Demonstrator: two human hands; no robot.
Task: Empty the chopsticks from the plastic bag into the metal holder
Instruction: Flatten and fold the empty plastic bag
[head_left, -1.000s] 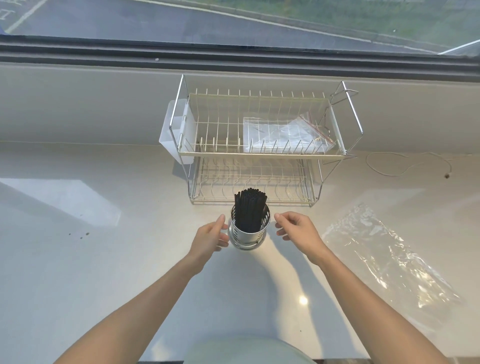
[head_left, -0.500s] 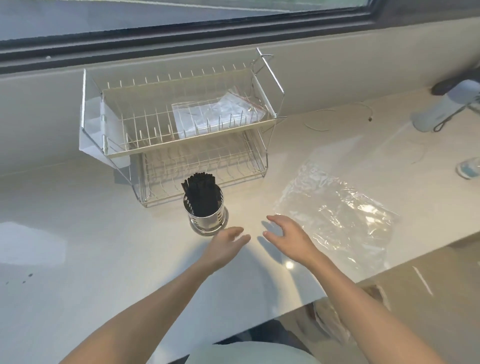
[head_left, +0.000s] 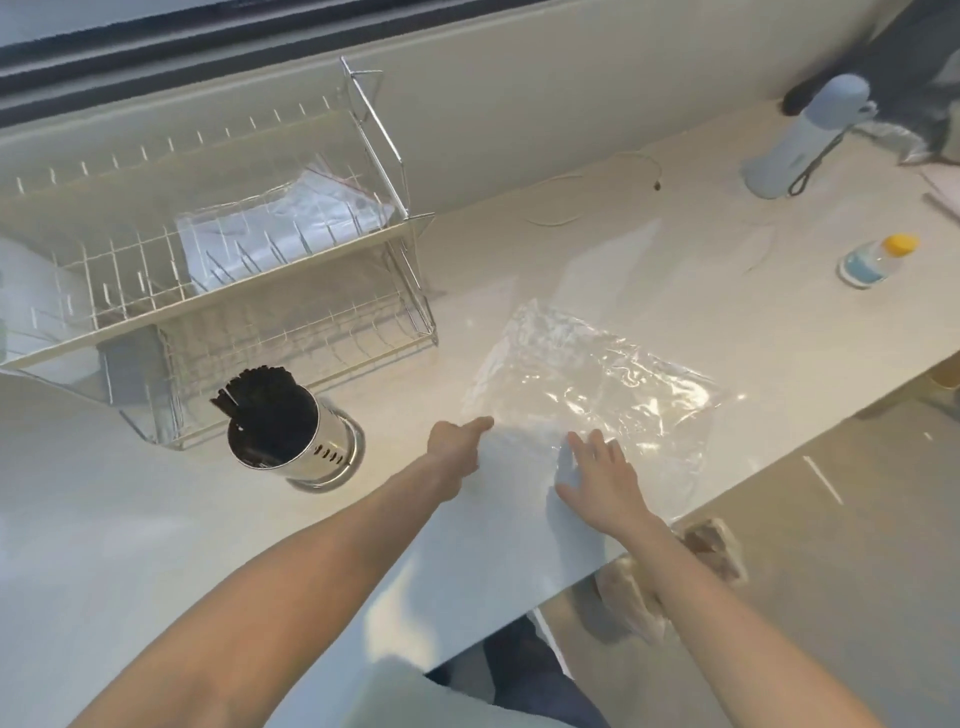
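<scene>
- The metal holder (head_left: 298, 444), left a second ago, is seen upright on the countertop (head_left: 130, 519) before the dish rack (head_left: 218, 270), packed with black chopsticks (head_left: 265, 410).
- The plastic bag (head_left: 597, 384) is spread flat near the countertop's front edge (apparently emptied).
- Both hands have been shifted to it: the left hand (head_left: 457, 441) touches its corner, the right hand (head_left: 597, 480) is laid flat, fingers straight; nothing is gripped.
- Emptying is judged done; only bag tidying remains.
</scene>
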